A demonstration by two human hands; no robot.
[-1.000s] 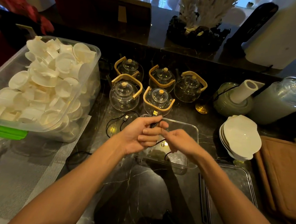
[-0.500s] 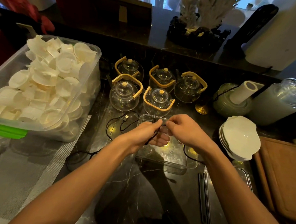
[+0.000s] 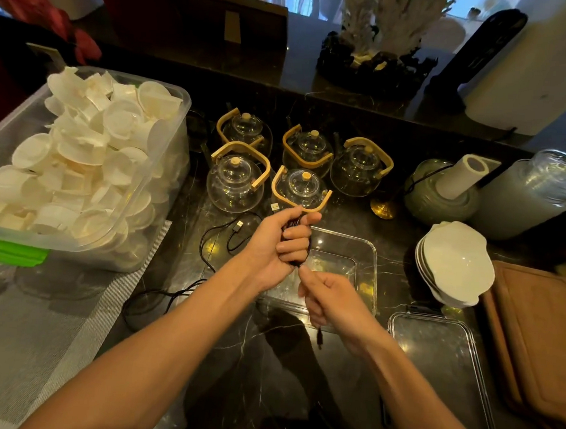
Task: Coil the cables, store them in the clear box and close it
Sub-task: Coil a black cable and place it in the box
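Plastic tub (image 3: 165,159): heaped with white cups, far left of the clear box (image 3: 371,254).
Second cable (image 3: 220,233): black, loose on the dark marble counter (image 3: 232,344), left of the clear box.
Left hand (image 3: 277,247): fist curled round a coiled black cable (image 3: 294,222), over the clear box's left edge; USB plug juts above.
Right hand (image 3: 332,301): pinches that cable's tail just below the left fist; small plug dangles underneath.
Clear box: open, under both hands, in front of the glass teapots (image 3: 302,185).
Lid (image 3: 444,373): flat, right of the clear box.
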